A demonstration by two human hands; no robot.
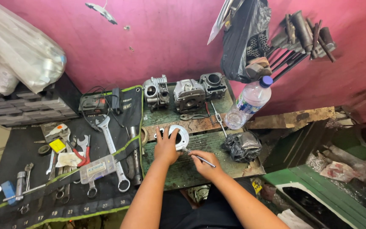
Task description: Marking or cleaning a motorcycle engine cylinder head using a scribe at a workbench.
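- A person's left hand (166,147) pressed down on a flat grey metal ring (178,136) lying on the worn green counter (217,157), fingers spread across the ring's near edge rather than curled round it; the grip lay flat and unclenched, on top of the ring.
- The right hand (205,164) sat just right of the ring, its grip clenched on a thin metal tool (200,157) held like a pen; one end pointed toward the ring's lower right edge, the other stuck out to the right over the counter.
- The ring lay near the counter's front left, directly under and ahead of the left hand, and just up-left of the right hand.
- Behind the ring, three grey engine parts (189,94) stood in a row against the pink wall (166,38).
- A clear plastic bottle (250,103) with a blue cap leaned to the right of them, and a crumpled black bag (242,146) lay on the counter right of the hands.
- To the left, a black tool mat (30,152) with a green edge carried wrenches (112,148), red-handled pliers (81,149) and a small clear box (97,168).
- A black bag (246,38) and dark metal rods (297,38) hung on the wall above the bottle.
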